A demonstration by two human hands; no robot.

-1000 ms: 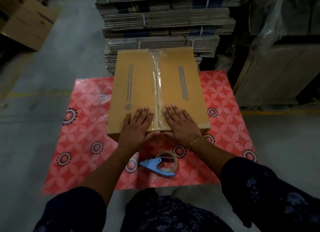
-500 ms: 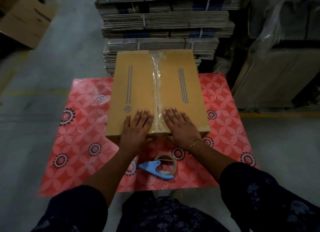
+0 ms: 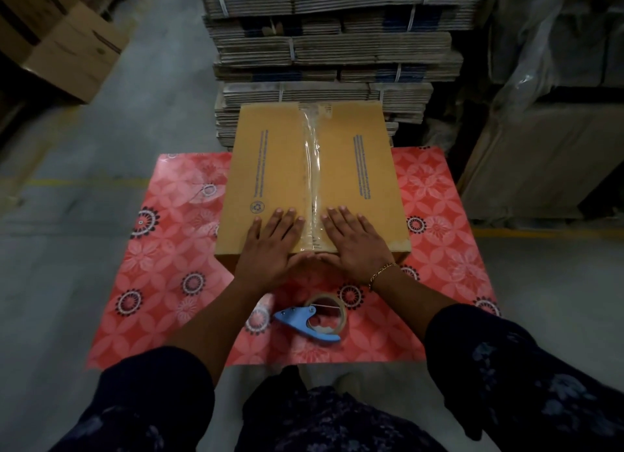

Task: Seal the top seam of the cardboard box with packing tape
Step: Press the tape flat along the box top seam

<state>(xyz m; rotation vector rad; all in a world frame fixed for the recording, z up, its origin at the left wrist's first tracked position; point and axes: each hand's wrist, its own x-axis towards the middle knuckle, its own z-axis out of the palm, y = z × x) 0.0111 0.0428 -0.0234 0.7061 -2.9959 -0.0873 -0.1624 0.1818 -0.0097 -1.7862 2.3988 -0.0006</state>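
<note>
Both hands, left hand (image 3: 270, 245) and right hand (image 3: 358, 242), are laid flat and open beside the tape strip (image 3: 312, 181) on the cardboard box (image 3: 270, 168), apparently to press it down, while the dispenser (image 3: 312, 320) is left nearby.

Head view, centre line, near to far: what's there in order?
Tape dispenser → hands, left hand and right hand, flat on the near end → taped seam of cardboard box → stacked flat cartons.

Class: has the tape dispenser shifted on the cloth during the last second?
No. The tape dispenser lies where it did, just on the person's side of the same round medallion printed on the red cloth.
</note>
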